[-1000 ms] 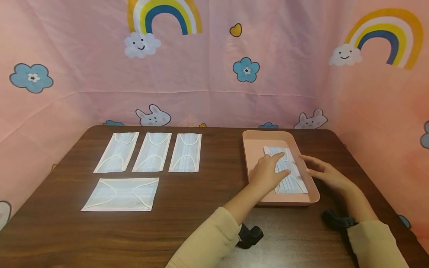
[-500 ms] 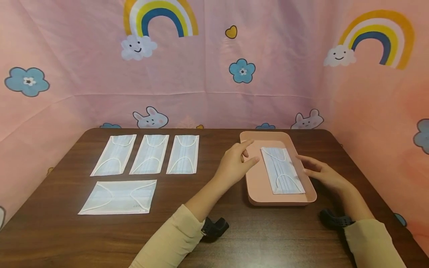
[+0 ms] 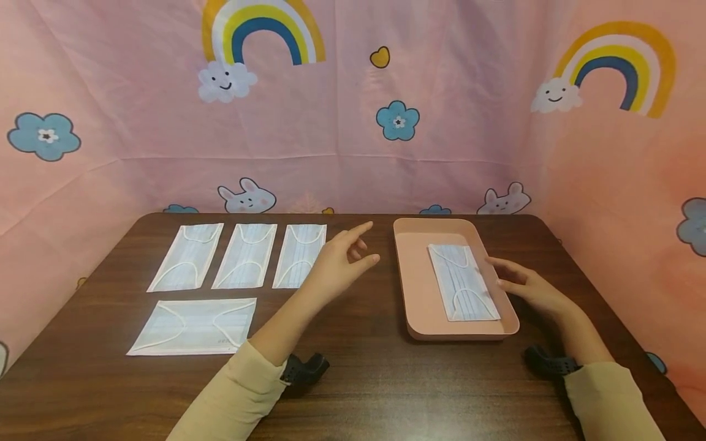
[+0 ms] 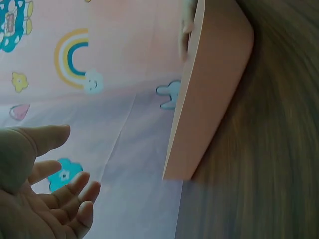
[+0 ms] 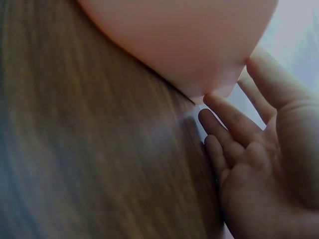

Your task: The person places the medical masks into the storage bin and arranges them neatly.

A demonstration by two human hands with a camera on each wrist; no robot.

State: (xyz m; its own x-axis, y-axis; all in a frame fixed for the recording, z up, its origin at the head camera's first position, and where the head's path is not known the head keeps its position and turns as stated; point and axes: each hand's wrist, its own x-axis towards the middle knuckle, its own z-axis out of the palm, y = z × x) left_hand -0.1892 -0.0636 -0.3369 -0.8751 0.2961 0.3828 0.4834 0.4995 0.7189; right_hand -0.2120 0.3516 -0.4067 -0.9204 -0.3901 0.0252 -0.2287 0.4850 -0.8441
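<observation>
Left hand [image 3: 339,263] hovers open and empty beside three masks [image 3: 246,255]; right hand [image 3: 526,286], fingers straight, steadies the tray [image 3: 415,269] (one mask [image 3: 462,282] inside).

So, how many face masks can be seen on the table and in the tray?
5. Three lie side by side at the far left, one lies crosswise in front of them, and one is in the pink tray. None seems hidden.

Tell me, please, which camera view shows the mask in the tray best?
The head view: the mask lies flat in the pink tray, fully visible. Both wrist views show only the tray's outer wall, not the mask.
</observation>
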